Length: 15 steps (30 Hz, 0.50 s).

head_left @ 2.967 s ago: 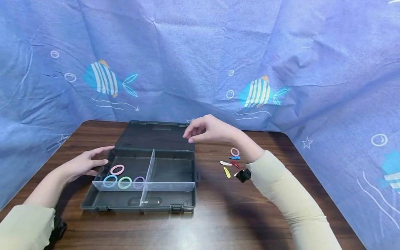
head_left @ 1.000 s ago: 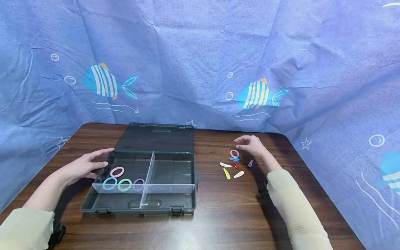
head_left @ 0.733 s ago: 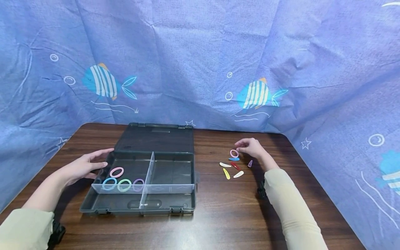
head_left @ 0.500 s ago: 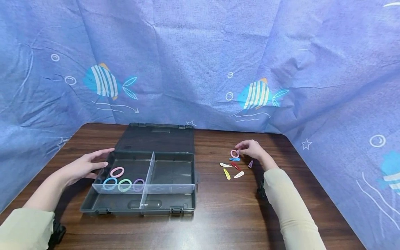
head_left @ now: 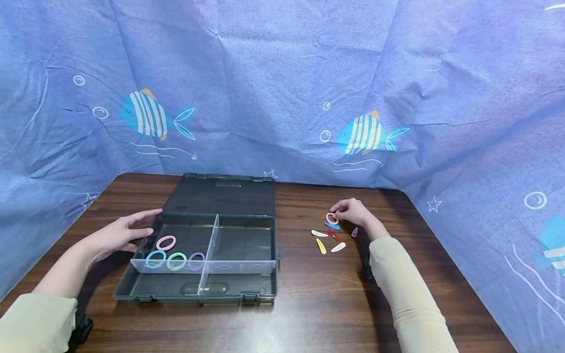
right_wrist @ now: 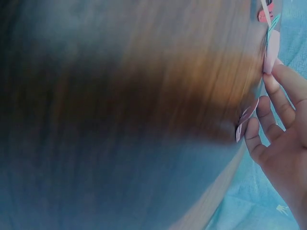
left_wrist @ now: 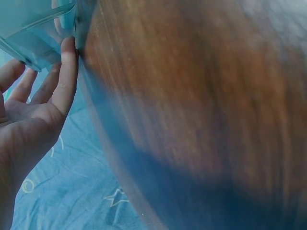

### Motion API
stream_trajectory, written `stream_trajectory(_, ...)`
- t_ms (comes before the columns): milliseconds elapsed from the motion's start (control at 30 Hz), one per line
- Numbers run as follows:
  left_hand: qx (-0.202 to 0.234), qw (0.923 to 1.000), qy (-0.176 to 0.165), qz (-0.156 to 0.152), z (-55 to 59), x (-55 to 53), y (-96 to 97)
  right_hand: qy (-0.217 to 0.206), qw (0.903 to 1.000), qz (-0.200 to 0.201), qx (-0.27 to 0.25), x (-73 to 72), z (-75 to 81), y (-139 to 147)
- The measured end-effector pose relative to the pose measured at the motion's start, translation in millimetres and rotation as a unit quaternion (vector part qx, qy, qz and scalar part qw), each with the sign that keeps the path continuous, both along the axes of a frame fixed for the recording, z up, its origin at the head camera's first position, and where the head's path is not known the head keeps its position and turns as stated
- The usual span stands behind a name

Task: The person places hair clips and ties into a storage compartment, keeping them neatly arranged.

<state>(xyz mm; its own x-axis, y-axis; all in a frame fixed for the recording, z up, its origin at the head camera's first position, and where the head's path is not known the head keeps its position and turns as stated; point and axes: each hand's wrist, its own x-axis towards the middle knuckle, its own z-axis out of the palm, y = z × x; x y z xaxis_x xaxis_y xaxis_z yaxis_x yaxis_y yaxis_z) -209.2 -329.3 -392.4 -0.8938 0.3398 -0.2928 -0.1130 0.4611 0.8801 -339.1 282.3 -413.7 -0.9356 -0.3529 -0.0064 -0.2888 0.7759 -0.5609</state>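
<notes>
Right hand [head_left: 353,212]: thumb and finger pinching the pink ring [head_left: 327,219] beside the blue clip [head_left: 332,226]; unheld a second ago, so we judge its pick-up begun. Left hand [head_left: 115,235]: loosely spread, touching the box [head_left: 244,238] with four rings [head_left: 177,254].

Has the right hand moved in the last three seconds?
Yes, to the right: in the head view, the right hand has gone from overlapping the open lid to the pink ring by the blue clip.

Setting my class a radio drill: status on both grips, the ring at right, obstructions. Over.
Right grip pinching pink ring. Left grip touching open box. Blue clip close by ring, contact unclear.
</notes>
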Motion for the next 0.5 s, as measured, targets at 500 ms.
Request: stream_trajectory(500,0.001,1.0,0.002,0.002,2.3,2.0,1.6,-0.007,0.9999,-0.002,-0.013,-1.1,-3.6,0.1)
